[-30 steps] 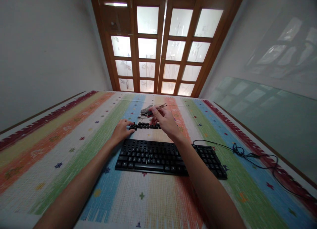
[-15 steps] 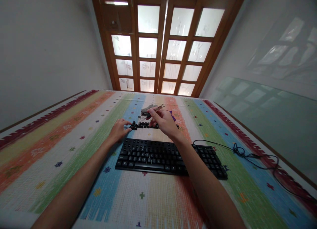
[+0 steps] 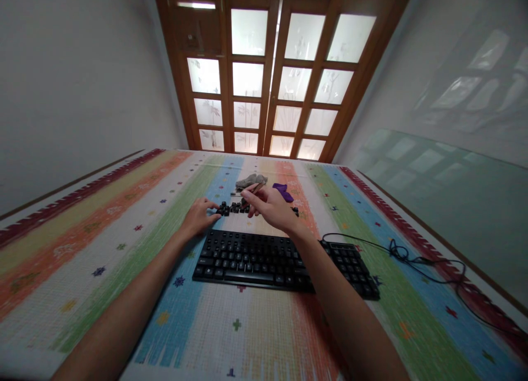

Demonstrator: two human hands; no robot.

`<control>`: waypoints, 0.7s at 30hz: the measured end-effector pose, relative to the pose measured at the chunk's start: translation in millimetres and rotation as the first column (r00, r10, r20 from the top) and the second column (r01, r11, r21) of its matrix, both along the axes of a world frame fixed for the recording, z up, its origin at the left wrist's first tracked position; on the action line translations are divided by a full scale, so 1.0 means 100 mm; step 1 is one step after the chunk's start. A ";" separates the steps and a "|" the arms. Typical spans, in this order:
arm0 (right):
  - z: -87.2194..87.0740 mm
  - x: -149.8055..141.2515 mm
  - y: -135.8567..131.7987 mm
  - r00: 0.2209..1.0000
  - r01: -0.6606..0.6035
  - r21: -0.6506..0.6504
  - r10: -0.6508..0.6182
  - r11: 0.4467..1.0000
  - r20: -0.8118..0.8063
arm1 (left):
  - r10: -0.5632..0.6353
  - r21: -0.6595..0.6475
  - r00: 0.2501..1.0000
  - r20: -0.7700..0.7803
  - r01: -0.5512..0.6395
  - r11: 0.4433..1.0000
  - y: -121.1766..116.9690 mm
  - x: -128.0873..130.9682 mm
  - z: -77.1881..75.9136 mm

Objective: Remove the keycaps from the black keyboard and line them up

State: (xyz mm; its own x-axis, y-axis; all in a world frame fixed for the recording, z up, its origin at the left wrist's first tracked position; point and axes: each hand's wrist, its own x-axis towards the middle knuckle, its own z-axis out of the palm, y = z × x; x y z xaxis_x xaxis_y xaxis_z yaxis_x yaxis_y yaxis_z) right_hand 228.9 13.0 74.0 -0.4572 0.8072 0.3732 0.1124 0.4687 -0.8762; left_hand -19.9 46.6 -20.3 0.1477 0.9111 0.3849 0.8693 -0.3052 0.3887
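Note:
A black keyboard (image 3: 264, 260) lies on the striped floor mat (image 3: 124, 249) in front of me. Just beyond it sits a short row of loose black keycaps (image 3: 233, 207). My left hand (image 3: 199, 216) rests at the left end of that row, fingers curled down onto the caps. My right hand (image 3: 270, 206) hovers over the row's right part, pinching a thin stick-like tool (image 3: 252, 190) whose tip points down toward the caps. A grey crumpled cloth (image 3: 251, 180) and a purple object (image 3: 282, 191) lie just behind the hands.
The keyboard's black cable (image 3: 416, 260) snakes away over the mat to the right. Wooden doors with frosted panes (image 3: 264, 78) close off the far end. A green glass panel (image 3: 445, 199) leans along the right wall.
My right hand has lowered and turned the thin tool from pointing up and right to pointing down at the keycaps, uncovering the purple object. My left hand has stayed put.

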 end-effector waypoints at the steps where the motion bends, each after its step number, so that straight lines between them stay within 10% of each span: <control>1: 0.00 0.00 -0.01 0.998 -0.030 0.014 0.029 0.999 0.058 | -0.004 0.008 1.000 0.006 0.004 1.000 -0.02 0.00 0.01; 8: -0.05 -0.10 -0.13 0.895 -0.150 0.042 0.117 0.988 0.431 | -0.114 -0.011 0.992 0.061 0.115 0.993 -0.27 0.00 0.12; 21: -0.23 -0.24 -0.22 0.861 -0.151 0.087 0.088 0.985 0.501 | -0.321 -0.193 0.945 0.063 0.327 0.925 -0.44 -0.02 0.24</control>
State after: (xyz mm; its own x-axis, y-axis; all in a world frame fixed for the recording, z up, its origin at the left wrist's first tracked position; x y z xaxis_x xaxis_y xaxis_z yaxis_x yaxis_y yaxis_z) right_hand 205.1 -8.6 51.3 -0.6969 0.6985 0.1625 0.4511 0.6031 -0.6579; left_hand -21.4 2.6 3.8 0.4387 0.8736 0.2107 0.7232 -0.4824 0.4941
